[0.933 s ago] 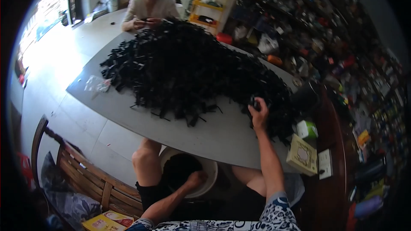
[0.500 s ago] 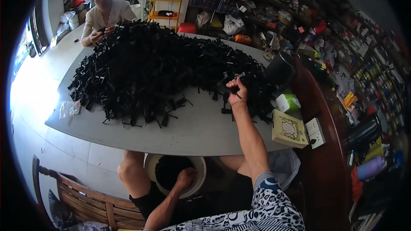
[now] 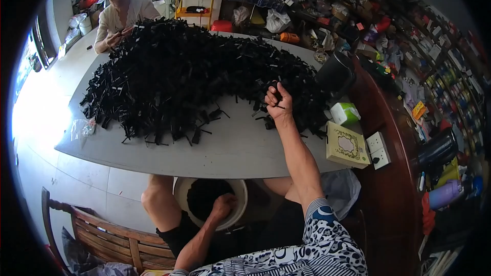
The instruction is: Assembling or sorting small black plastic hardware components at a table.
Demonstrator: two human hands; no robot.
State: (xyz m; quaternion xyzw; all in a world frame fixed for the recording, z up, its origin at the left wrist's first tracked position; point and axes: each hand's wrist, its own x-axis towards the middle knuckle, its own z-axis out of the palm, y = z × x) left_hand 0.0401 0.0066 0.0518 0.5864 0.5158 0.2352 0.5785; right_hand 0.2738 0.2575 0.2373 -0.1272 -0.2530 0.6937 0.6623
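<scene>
A large heap of small black parts (image 3: 169, 66), many with thin sticking-out stems, covers much of the grey table (image 3: 240, 156). At the heap's right part my right hand (image 3: 279, 103) is raised with its fingers curled round a black part that is mostly hidden by them. Below the table edge a whitish bucket (image 3: 242, 209) stands between my legs, with a dark mass (image 3: 203, 198) inside. My left hand (image 3: 223, 206) is inside the bucket's right side, fingers curled in; whatever they hold is hidden.
Across the table a person (image 3: 123, 18) holds something small near the heap. At right are a black container (image 3: 335, 74), a green-white packet (image 3: 345, 113), a pale yellow box (image 3: 347, 144) and a power socket (image 3: 377, 151). A wooden bench (image 3: 112, 235) stands at left.
My right hand has shifted slightly left and turned, its fingers showing more. My left hand stays in the bucket. The far person's hands have lowered a little, and the view has tilted slightly.
</scene>
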